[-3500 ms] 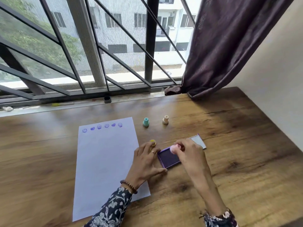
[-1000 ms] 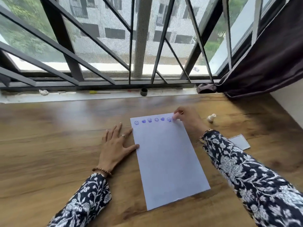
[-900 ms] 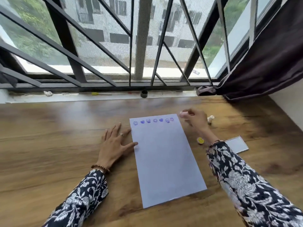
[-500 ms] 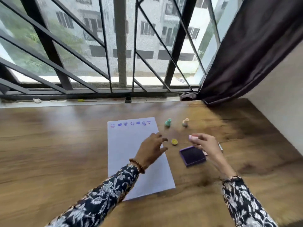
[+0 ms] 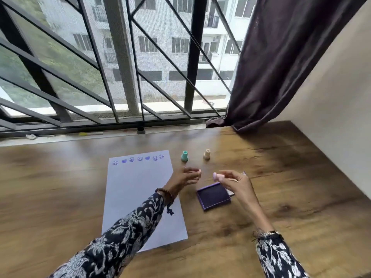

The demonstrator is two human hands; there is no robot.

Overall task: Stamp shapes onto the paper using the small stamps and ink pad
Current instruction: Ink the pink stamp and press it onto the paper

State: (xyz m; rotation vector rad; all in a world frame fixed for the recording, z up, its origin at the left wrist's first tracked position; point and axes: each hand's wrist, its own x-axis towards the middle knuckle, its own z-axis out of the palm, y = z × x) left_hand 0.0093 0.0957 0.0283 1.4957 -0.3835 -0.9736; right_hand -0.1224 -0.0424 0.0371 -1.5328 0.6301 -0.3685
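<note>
A white paper [image 5: 140, 199] lies on the wooden table [image 5: 291, 187], with a row of purple stamped shapes [image 5: 138, 159] along its far edge. My right hand [image 5: 236, 184] pinches a pink stamp [image 5: 216, 176] just above the far edge of the open purple ink pad [image 5: 213, 195]. My left hand [image 5: 185, 176] hovers right of the paper, between the paper and the pad, fingers loosely spread and holding nothing I can see. A teal stamp [image 5: 184, 156] and a beige stamp [image 5: 206, 154] stand upright beyond both hands. The yellow stamp is not visible.
The ink pad's lid [image 5: 231, 193] peeks out behind my right hand. A barred window [image 5: 130, 77] runs along the table's far edge, with a small dark cap [image 5: 140, 129] on its sill. A dark curtain [image 5: 281, 57] hangs at the far right beside a white wall.
After adding a mark at the row's right end, my right hand carried the pink stamp over to the ink pad. My left hand moved right off the paper and now covers the yellow stamp's spot.
</note>
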